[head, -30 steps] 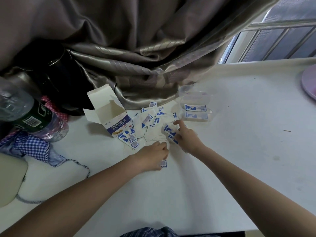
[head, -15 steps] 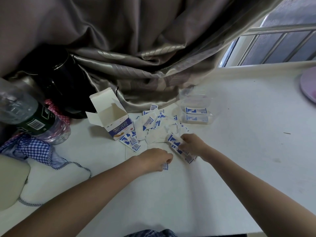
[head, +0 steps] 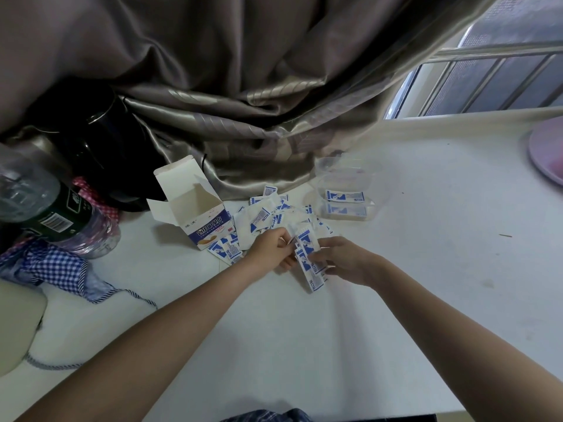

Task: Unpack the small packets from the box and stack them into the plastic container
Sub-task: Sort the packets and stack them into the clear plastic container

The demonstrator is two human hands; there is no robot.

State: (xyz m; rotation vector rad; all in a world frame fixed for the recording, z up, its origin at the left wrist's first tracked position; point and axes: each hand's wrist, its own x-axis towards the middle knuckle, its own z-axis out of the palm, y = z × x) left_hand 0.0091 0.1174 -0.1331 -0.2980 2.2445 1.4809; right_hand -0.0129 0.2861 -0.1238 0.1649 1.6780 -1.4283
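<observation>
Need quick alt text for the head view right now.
Both hands, left hand and right hand, hold a bunch of blue-and-white packets over the white table. Loose packets lie between the open box and clear plastic container.

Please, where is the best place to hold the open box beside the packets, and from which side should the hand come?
Probably the box is best held across its printed body, below the open flaps, coming from the front-left. It leans with flaps spread upward, the curtain is behind it, and loose packets crowd its right side.

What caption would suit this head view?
Both hands, left and right, hold a bundle of packets near the plastic container.
</observation>
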